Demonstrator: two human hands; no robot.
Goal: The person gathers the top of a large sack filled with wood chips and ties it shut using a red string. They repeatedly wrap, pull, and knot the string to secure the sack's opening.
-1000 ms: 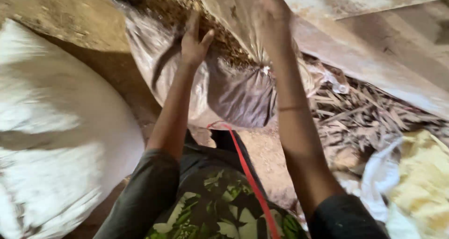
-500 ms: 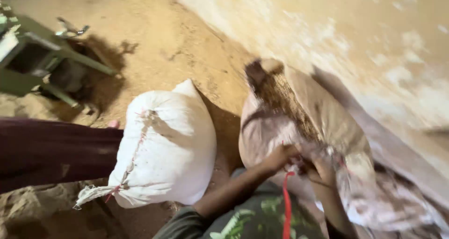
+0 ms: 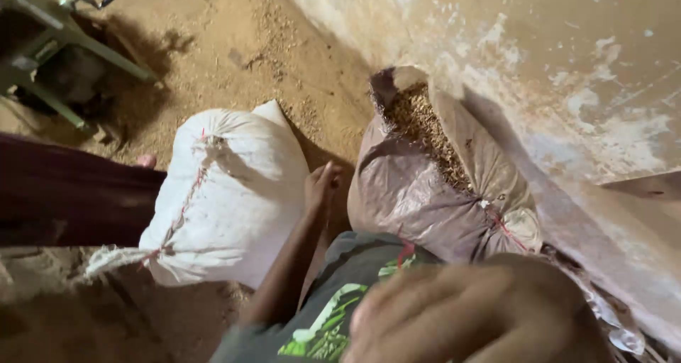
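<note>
Two sacks on a sandy floor.
Left hand (image 3: 320,185), now open, rests between white sack (image 3: 227,193) and open sack (image 3: 433,185); right hand (image 3: 461,313), raised close, blurred, grip unclear.

woven white sack (image 3: 227,193), rough plaster wall (image 3: 553,65)

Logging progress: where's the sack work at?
Done: white sack lies stitched shut on the dirt floor. In hand: left hand reaches between it and the grey sack, gripping nothing; right hand is a near blur. Left: grey sack is open on top, husk-like fill showing.
</note>
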